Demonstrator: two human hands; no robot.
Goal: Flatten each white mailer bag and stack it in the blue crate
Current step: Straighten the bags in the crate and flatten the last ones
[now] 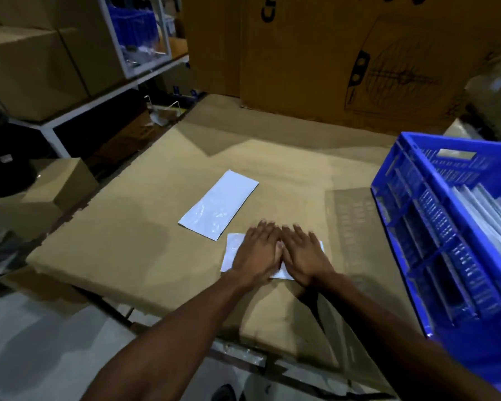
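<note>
From the head view, I am looking down at both hands lying side by side, low and centre in the frame: the left hand (258,253) and the right hand (304,254) are each spreading flat, fingers straight, and pressing down on one white mailer bag (232,250) on the cardboard-covered surface (128,241). Neither grip is pinching anything; the palms are doing the work. Most of that bag is hiding under the hands, with its left end and a sliver at its right showing. A second mailer bag (219,205) is lying flat just above and to the left, near the first but apart from it, I am judging. At the right edge of the frame the blue crate (411,227) is sitting tilted, with pale flat bags already stacked inside. I am judging these bags to be light, thin, soft plastic, slick enough to slide on the cardboard and prone to trapping air. For the lift, I am thinking a pinch at a short edge or corner will serve best, with the other hand supporting, since the film will flop.
</note>
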